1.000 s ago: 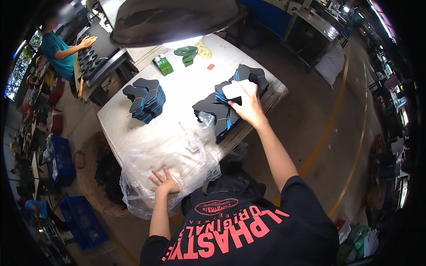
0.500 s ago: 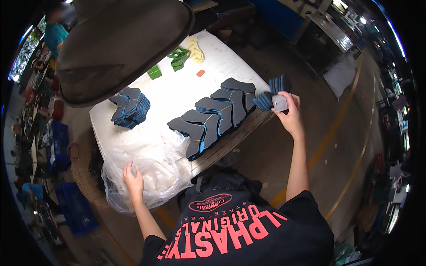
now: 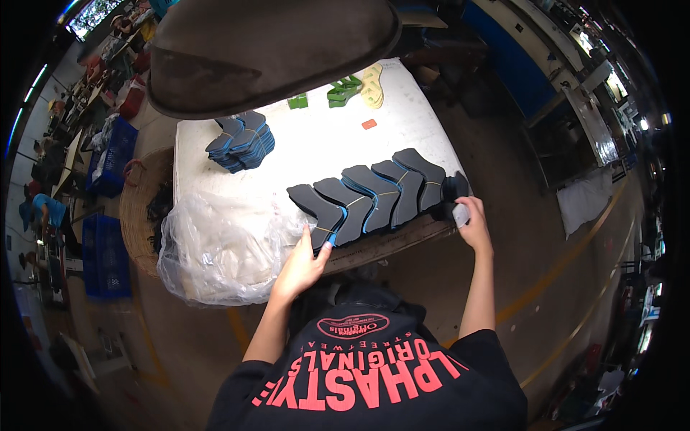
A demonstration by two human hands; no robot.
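Grey-blue pieces (image 3: 244, 147): piled at the surface's (image 3: 323, 140) left, and in an overlapping row (image 3: 388, 201) along its near edge.
Left hand (image 3: 302, 266): my grip stands part-open at the row's left end; light pressure should spare the overlap.
Right hand (image 3: 474, 228): my grip pinches a pale block (image 3: 461, 215) by a dark bundle (image 3: 453, 188); best held level.
Mid-surface: room between pile and row.
Near edge: little margin.
Right corner: bundle could slip off.

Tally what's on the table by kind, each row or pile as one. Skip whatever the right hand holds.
Grey row: 1
Grey pile: 1
Clear plastic bag: 1
Green piles: 2
Yellow pile: 1
Red tag: 1
Total: 7
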